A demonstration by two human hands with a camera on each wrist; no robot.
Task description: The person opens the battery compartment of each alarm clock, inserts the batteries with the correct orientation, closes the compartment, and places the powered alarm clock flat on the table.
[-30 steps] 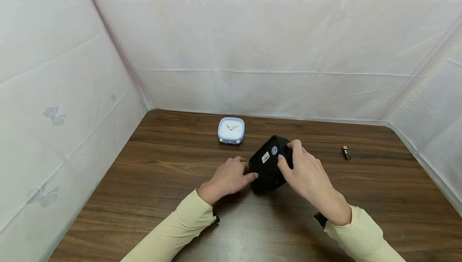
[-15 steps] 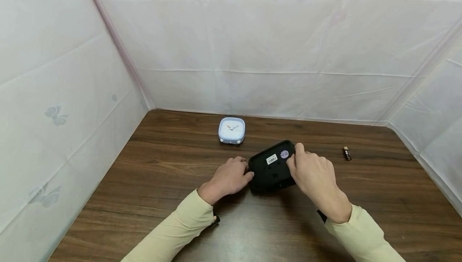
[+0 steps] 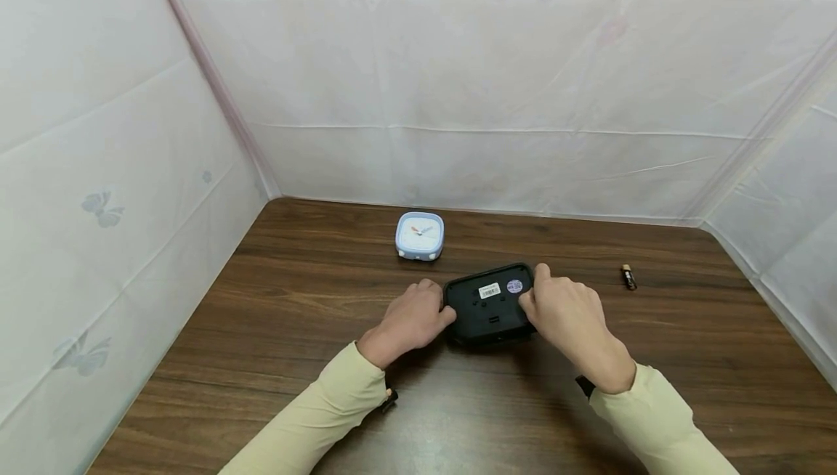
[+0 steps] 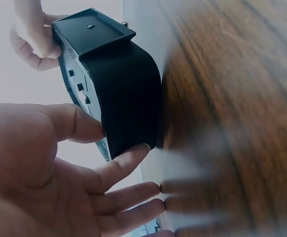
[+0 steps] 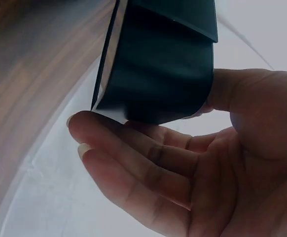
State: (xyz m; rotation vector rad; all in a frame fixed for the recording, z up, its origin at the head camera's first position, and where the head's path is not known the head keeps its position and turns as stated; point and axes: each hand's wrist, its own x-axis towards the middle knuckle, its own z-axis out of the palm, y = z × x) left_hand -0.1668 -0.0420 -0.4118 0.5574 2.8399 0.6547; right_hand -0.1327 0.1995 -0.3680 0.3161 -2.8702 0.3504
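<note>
Both hands hold a black boxy electronic device [image 3: 487,311] with rounded corners, its back facing up. A white barcode label [image 3: 489,290] and a round purple sticker [image 3: 514,286] are on that back. My left hand [image 3: 412,319] pinches its left end. In the left wrist view the thumb lies on the back, the index fingertip reaches the lower edge, and small black buttons [image 4: 79,87] show. Along the device's near side a black panel [image 4: 96,30] with a screw juts out. My right hand [image 3: 567,315] grips the right end, fingers round its side.
A light blue alarm clock [image 3: 420,236] lies face up behind the device. To the right, a black and gold battery [image 3: 628,277] lies on the brown wooden table [image 3: 294,301]. White cloth sheets [image 3: 490,97] enclose the table's back and sides.
The device has turned from a steep slant to nearly level, its back swinging up into view. My right hand has moved slightly right and down with it; the left has barely moved.
</note>
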